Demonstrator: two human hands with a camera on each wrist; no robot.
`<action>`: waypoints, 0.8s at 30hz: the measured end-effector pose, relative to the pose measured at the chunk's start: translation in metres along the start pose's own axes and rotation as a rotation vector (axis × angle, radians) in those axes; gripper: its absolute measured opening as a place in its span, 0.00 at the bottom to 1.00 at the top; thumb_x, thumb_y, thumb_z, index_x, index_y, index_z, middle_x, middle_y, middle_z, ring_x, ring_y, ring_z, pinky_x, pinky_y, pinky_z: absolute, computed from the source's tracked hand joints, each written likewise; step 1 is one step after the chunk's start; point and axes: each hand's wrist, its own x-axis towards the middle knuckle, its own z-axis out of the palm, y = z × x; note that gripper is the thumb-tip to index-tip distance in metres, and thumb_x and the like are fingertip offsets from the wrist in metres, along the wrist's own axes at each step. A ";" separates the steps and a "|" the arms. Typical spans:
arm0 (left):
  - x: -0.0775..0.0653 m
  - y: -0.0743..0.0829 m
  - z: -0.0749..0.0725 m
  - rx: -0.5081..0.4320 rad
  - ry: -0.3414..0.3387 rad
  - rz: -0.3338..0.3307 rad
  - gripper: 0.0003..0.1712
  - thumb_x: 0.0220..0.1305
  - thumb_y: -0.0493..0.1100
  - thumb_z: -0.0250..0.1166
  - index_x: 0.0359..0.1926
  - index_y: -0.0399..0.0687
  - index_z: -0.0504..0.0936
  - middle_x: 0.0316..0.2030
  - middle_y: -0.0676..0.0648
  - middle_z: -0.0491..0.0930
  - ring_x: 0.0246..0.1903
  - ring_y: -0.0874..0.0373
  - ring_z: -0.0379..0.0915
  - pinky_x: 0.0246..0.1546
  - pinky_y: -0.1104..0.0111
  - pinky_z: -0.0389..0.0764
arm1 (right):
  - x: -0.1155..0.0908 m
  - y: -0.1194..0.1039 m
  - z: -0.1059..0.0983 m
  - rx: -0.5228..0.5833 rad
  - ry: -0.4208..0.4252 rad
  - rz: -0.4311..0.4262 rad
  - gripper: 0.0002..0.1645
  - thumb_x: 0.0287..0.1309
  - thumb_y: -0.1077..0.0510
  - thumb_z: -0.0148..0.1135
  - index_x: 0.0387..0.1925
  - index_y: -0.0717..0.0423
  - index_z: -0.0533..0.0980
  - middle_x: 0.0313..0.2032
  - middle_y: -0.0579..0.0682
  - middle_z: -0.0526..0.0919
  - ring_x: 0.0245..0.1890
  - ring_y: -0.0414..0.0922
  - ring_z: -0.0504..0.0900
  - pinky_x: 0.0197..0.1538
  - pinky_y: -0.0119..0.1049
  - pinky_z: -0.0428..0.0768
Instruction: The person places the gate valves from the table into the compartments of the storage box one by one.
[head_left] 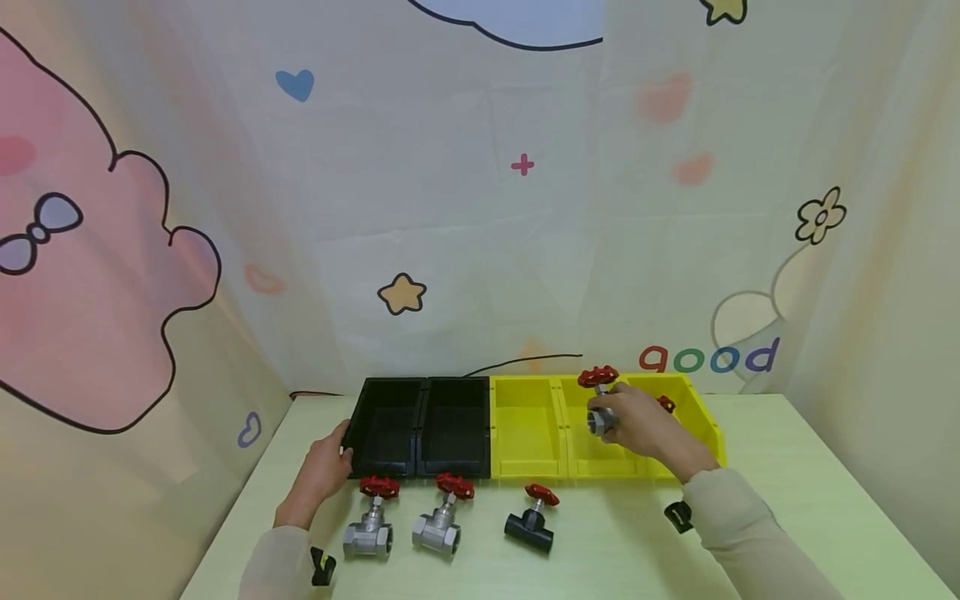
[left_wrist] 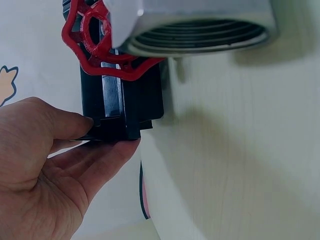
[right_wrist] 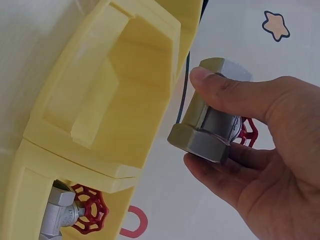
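Note:
My left hand grips the outer left wall of the leftmost black bin, thumb on one side and fingers on the other. In my right hand is a metal gate valve with a red handwheel, pinched by its body between thumb and fingers. It hangs above the yellow bins, apart from them in the right wrist view. Another metal valve with a red wheel lies in the rightmost yellow bin. Two similar metal valves stand in front of the black bins.
A black plastic valve with a red handwheel sits in front of the yellow bins. The bins form one row along the back of the pale table, near a printed curtain. The second black bin adjoins the yellow ones.

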 end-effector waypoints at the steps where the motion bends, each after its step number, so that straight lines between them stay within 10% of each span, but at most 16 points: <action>1: 0.000 0.000 0.000 -0.001 -0.001 -0.001 0.32 0.68 0.33 0.55 0.70 0.27 0.59 0.58 0.24 0.73 0.54 0.32 0.75 0.54 0.44 0.76 | 0.001 0.000 0.001 0.001 -0.001 0.004 0.30 0.47 0.61 0.76 0.55 0.51 0.81 0.47 0.54 0.80 0.44 0.49 0.74 0.52 0.48 0.80; 24: 0.000 0.002 0.001 -0.005 -0.005 -0.005 0.33 0.69 0.33 0.54 0.71 0.28 0.57 0.59 0.24 0.72 0.55 0.32 0.74 0.55 0.44 0.76 | 0.024 0.004 0.028 0.064 -0.058 0.094 0.29 0.47 0.63 0.76 0.55 0.55 0.81 0.53 0.55 0.82 0.53 0.54 0.77 0.61 0.55 0.76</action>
